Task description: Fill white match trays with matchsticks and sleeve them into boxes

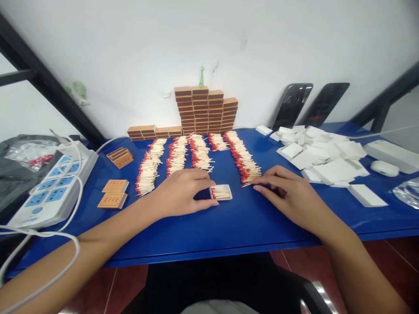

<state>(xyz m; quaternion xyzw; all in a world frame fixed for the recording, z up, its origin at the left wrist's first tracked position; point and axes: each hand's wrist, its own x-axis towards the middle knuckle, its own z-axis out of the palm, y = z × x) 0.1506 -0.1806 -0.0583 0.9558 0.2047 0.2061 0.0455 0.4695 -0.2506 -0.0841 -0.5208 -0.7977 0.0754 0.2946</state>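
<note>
My left hand (188, 192) grips the left end of a small white matchbox tray (230, 192) between thumb and fingers. Inside the tray lie several red-tipped matches (221, 193), heads to the left. At the near end of the rightmost row of matches (241, 157), my right hand (288, 194) has thumb and forefinger close together on the stick ends. How many matches are between those fingertips is too small to make out. Further left lie more rows of matches (149, 168), all with heads pointing left.
Orange-brown matchboxes (206, 111) are stacked against the wall, with a few loose matchboxes (113, 200) at the left. White empty trays (327, 150) form a heap on the right. Two phones (292, 104) lean on the wall. A power strip (57, 187) with white cables occupies the blue table's (196, 240) left side.
</note>
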